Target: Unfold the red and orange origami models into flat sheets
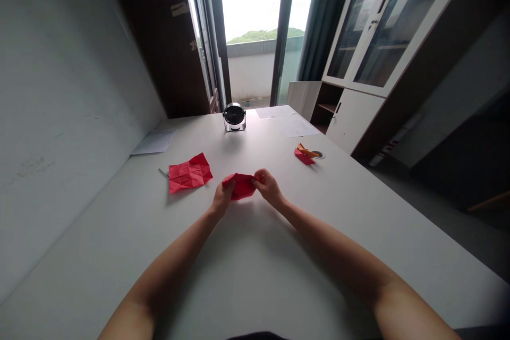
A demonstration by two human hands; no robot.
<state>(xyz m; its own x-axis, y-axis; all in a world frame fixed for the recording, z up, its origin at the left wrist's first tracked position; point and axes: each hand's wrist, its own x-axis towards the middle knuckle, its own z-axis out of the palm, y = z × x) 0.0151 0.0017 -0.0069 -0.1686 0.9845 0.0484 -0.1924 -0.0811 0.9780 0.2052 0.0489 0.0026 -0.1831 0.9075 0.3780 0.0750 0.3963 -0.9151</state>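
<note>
Both my hands reach out over the white table (255, 276) and pinch one folded piece of red paper (241, 186) between them. My left hand (221, 199) grips its left edge with closed fingers. On the other side, my right hand (268, 187) holds the right edge, thumb and fingers pressed together. The paper is held just above the tabletop.
A creased, unfolded red sheet (188, 172) lies left of my hands. A small folded red and orange paper piece (305, 154) sits to the right by a round table grommet (319, 155). A small black and silver fan (234, 117) and white papers (154, 142) lie farther back.
</note>
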